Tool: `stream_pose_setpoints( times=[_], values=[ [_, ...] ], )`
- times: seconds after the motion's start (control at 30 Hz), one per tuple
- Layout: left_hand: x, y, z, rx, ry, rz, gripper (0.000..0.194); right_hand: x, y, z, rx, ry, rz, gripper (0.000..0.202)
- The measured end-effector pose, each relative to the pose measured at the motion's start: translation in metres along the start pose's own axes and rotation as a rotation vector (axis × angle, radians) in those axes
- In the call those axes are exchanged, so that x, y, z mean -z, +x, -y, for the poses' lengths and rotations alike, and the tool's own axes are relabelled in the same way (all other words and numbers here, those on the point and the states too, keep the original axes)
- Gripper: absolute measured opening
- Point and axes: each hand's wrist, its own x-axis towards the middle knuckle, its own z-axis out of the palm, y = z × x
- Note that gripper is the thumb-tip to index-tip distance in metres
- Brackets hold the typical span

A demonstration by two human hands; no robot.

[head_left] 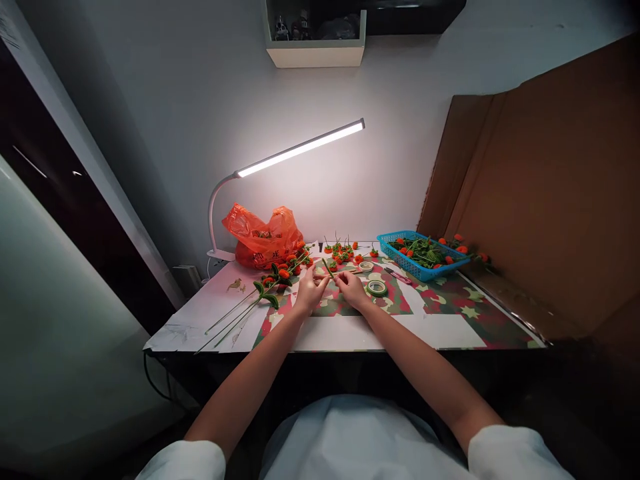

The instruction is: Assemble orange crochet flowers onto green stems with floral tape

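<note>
My left hand (311, 291) and my right hand (351, 289) meet over the middle of the table, fingertips close together. Both are closed in a pinch on a thin green stem (327, 268), which slants up and to the left between them. Its lower end is hidden by my fingers. Just right of my right hand lies a roll of green tape (377, 288), with a paler tape roll (366, 266) behind it. Several orange flower heads (342, 255) with dark wire stems sit beyond my hands. Left of my left hand lie long-stemmed orange flowers (270, 283) with green leaves.
An orange plastic bag (265, 243) stands at the back left, beneath a lit desk lamp (300, 148). A blue basket (423, 269) of orange flowers and greenery is at the right, near pink-handled scissors (399, 275). Tall cardboard (540, 187) rises along the right side.
</note>
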Motion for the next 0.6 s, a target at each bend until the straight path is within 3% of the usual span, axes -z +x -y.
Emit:
stream_pose_setpoints(
  times=[0.13, 0.3, 0.43, 0.6],
  values=[
    [-0.016, 0.012, -0.003, 0.115, -0.357, 0.164, 0.04, 0.005, 0.001, 0.002, -0.104, 0.369, 0.137, 0.035],
    [-0.008, 0.021, 0.001, 0.211, -0.665, -0.01, 0.043, 0.016, -0.003, 0.011, -0.274, 0.576, 0.16, 0.038],
    [-0.002, 0.023, 0.004, 0.249, -0.71, -0.086, 0.049, 0.024, -0.004, 0.012, -0.301, 0.679, 0.139, 0.038],
    [-0.004, 0.019, 0.003, 0.256, -0.636, -0.036, 0.057, 0.024, -0.001, 0.009, -0.317, 0.748, 0.045, 0.033]
  ],
)
